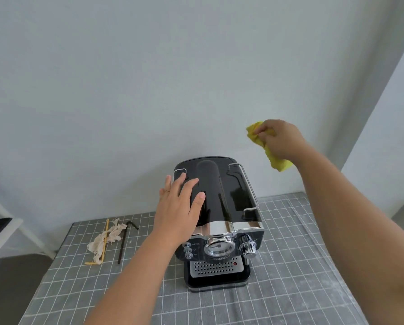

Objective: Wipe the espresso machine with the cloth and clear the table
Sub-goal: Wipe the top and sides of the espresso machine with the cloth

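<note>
risks and tally at the espresso machine

tablecloth (pixel 290 266) in grey check lies nearest, under both forearms, and it is loose fabric: a hard push on the machine could drag or ruck it, and the litter with it. one espresso machine (pixel 219 216) stands between the two arms, black and chrome, its front dials towards the person. the left hand (pixel 180 207) rests flat on the left part of its glossy top, fingers spread and straight, gripping nothing. that palm may leave fresh smears on the shine, and if it presses off-centre the machine could slide or tip.

left of that hand, well apart from the machine, lies the litter still to be cleared: one crumpled pale wrapper (pixel 104 240), one yellow straw (pixel 105 240) across it, one black bent straw (pixel 123 242) just beside. a careless sweep could knock these off the table edge.

farthest off, the right hand (pixel 280 141) is raised above and to the right of the machine, fingers curled round one yellow cloth (pixel 276 158), which hangs bunched below the fist, clear of the machine. wiped in a wad like that, it may skip the chrome rail and corners, i judge.
</note>
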A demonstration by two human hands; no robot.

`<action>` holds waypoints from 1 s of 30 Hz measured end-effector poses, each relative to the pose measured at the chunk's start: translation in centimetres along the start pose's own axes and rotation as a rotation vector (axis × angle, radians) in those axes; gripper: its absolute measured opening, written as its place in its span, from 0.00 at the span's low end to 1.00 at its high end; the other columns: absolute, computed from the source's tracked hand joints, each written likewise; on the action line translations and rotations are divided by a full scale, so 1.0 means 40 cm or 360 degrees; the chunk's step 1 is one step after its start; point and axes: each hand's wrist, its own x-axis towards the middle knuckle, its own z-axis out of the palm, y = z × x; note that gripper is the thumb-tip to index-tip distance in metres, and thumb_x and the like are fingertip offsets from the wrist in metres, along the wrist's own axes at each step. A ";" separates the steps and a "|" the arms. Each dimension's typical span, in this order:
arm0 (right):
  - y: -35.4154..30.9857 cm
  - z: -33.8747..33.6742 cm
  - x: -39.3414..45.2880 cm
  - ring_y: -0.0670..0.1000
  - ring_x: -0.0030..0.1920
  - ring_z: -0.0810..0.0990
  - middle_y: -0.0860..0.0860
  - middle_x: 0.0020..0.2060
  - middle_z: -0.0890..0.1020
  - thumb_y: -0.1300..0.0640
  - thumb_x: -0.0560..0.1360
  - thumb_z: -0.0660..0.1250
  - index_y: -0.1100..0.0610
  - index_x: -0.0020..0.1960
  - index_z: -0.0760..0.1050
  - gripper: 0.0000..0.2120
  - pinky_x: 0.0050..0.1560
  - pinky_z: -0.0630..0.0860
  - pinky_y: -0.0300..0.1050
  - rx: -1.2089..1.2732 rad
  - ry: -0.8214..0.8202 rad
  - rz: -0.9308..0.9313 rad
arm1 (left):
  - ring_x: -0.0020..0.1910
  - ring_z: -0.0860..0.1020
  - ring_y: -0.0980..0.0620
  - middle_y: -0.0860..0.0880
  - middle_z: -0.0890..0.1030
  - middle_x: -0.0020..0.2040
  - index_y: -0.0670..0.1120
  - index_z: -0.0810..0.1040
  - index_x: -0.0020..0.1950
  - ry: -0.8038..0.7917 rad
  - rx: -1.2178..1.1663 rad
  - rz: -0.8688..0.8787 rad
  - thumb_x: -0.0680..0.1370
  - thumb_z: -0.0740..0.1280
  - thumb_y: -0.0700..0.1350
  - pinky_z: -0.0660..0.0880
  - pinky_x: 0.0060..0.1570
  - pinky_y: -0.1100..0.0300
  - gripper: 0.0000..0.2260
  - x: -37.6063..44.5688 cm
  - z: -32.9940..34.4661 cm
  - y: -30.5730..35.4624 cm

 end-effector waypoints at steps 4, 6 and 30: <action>-0.011 -0.019 -0.211 0.47 0.25 0.76 0.52 0.36 0.77 0.60 0.79 0.62 0.50 0.48 0.76 0.06 0.28 0.75 0.40 0.1811 0.0230 0.0182 | 0.79 0.45 0.51 0.56 0.59 0.77 0.57 0.66 0.72 0.0213 -0.0039 0.0200 0.80 0.44 0.62 0.37 0.74 0.42 0.25 -0.019 -0.001 0.011; -0.007 -0.004 -0.305 0.47 0.26 0.74 0.51 0.34 0.78 0.52 0.72 0.71 0.50 0.50 0.76 0.08 0.29 0.74 0.39 0.2456 0.0066 0.0411 | 0.78 0.52 0.54 0.59 0.67 0.73 0.56 0.71 0.67 0.0364 -0.0306 0.0355 0.81 0.52 0.58 0.39 0.75 0.43 0.19 -0.056 -0.004 0.049; -0.106 0.109 -0.625 0.59 0.56 0.82 0.60 0.56 0.83 0.47 0.77 0.60 0.63 0.62 0.75 0.22 0.58 0.77 0.59 0.2460 -0.0677 0.0946 | 0.38 0.78 0.52 0.48 0.81 0.40 0.45 0.79 0.49 -0.0263 -0.1973 -0.0364 0.77 0.65 0.47 0.78 0.41 0.57 0.07 -0.385 -0.076 0.160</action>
